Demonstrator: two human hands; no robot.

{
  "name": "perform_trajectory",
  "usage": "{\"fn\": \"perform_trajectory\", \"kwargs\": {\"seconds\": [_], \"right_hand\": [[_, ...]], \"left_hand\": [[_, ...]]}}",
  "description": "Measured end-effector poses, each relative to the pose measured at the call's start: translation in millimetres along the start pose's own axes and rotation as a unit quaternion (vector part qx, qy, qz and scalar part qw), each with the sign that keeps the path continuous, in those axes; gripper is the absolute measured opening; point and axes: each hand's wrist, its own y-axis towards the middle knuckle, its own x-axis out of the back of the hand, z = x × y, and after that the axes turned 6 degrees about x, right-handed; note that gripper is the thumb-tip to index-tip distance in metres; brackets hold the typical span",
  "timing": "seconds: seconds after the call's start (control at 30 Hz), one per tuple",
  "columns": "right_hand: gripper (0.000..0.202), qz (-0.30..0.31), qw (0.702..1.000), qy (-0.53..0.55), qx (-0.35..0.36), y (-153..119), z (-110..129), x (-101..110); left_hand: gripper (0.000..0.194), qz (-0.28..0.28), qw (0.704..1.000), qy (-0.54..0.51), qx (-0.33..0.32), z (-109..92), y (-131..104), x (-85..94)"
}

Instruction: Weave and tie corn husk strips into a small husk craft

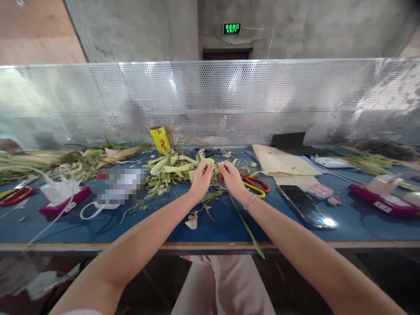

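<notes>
Close together over the table's middle, my left hand (202,174) and my right hand (229,175) are both closed in a pinch. A small pale green leaf piece (210,161) that looks like husk shows at their fingertips; my fingers hide most of it. Just left of my left hand lies a heap of pale green husk-like leaves (172,169). Beneath my right forearm, a long narrow green leaf (247,227) runs down past the table's front edge. Red and yellow scissor handles (257,185) lie right of my right hand, beside a small brown ball (244,171).
A blue table (210,229) backs onto a perforated metal screen (210,100). On the right are a phone (306,206), tan paper (284,161) and a purple power strip (387,202). Left are another power strip (65,206) with cables, more leaves (82,162) and a yellow tube (160,140).
</notes>
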Motion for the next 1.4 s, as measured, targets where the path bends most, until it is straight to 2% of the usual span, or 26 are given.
{"fn": "perform_trajectory", "kwargs": {"seconds": [0.1, 0.2, 0.27, 0.37, 0.43, 0.53, 0.7, 0.9, 1.17, 1.27, 1.4], "right_hand": [[0.026, -0.014, 0.999, -0.047, 0.02, -0.6, 2.6, 1.2], [0.024, -0.011, 0.996, -0.087, 0.022, -1.8, 2.1, -0.2], [0.023, 0.002, 0.994, -0.105, 0.02, -2.9, 1.7, -2.4], [0.023, 0.007, 0.995, -0.097, 0.021, -4.5, 3.1, -4.6], [0.023, -0.008, 0.996, -0.089, 0.028, -5.6, 5.1, -4.1], [0.024, -0.024, 0.996, -0.082, 0.035, -6.2, 7.1, -1.6], [0.023, -0.029, 0.997, -0.053, 0.04, -3.7, 5.4, 0.0], [0.021, -0.03, 0.999, 0.012, -0.009, -2.5, 4.1, -1.0], [0.019, -0.053, 0.997, 0.046, -0.031, 1.1, -6.5, -3.4], [0.02, -0.048, 0.999, 0.013, -0.019, 1.8, -4.9, -1.4], [0.019, 0.0, 1.0, 0.013, -0.012, 3.9, -1.2, 4.5]], "left_hand": [[0.035, 0.044, 0.993, -0.092, 0.061, 7.1, 2.5, -6.4], [0.032, 0.025, 0.995, -0.06, 0.077, 11.3, 3.7, -7.3], [0.029, -0.016, 0.998, 0.018, 0.058, 8.9, 2.8, -4.9], [0.023, -0.068, 0.988, 0.137, -0.015, -1.4, -0.5, 0.0], [0.022, -0.068, 0.984, 0.158, -0.044, -8.9, -2.7, 2.5], [0.022, -0.046, 0.985, 0.159, -0.053, -14.5, -4.0, 4.3], [0.02, -0.033, 0.99, 0.13, -0.049, -11.0, -2.1, 5.3], [0.019, -0.012, 0.981, 0.172, -0.091, -10.2, -3.6, 5.4], [0.022, 0.002, 0.982, 0.167, -0.085, -6.6, -1.8, 4.1], [0.021, 0.002, 0.99, 0.124, -0.065, -4.5, 0.6, 4.3], [0.021, 0.001, 0.994, 0.099, -0.042, -6.4, 3.9, 9.9]]}}
